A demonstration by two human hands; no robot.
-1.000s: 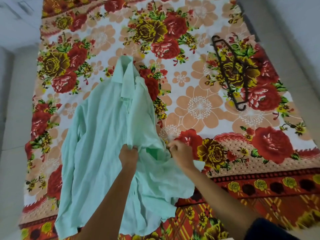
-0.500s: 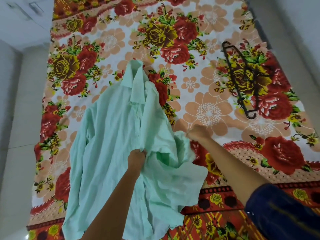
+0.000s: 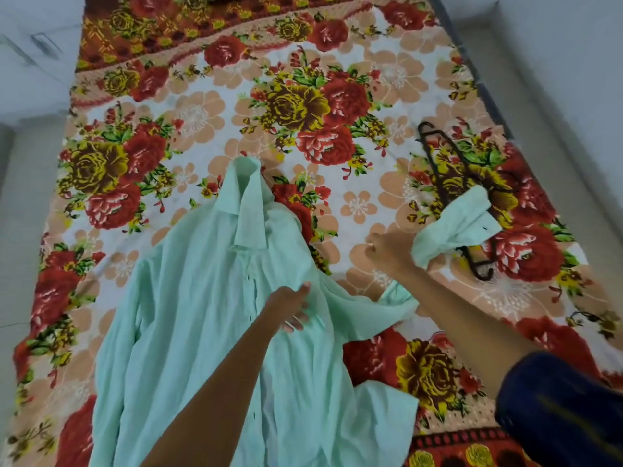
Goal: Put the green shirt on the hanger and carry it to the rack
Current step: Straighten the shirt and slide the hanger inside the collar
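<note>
A floral sheet (image 3: 202,123) covered the bed and carried everything. The green shirt (image 3: 188,318) lay along the sheet's left half, collar toward the far edge and hem over the near edge, its front facing up with the button line running down the middle. Half a second before, the right side of the shirt had been bunched in a heap near the near edge; now that side was drawn out flat toward the right, and the right sleeve (image 3: 455,227) stretched across the sheet to the hanger (image 3: 441,163), its cuff lying over the hanger's lower part. The hanger, dark and thin, lay flat near the sheet's right edge, hook end toward the near side, in the same place as before.

The right hand (image 3: 391,251) had travelled farther right and away from the body since the earlier frame. It sat at the sleeve, just left of the cuff, fingers curled; it seemed to pinch the sleeve cloth, though the contact itself was hidden behind the hand. A dark blue sleeve showed at the near right corner.

The left hand (image 3: 293,305) had changed too: earlier it was fisted in the shirt front, and now it rested on the front near the buttons with fingers straightened and spread, pressing the cloth down without gripping it.
</note>
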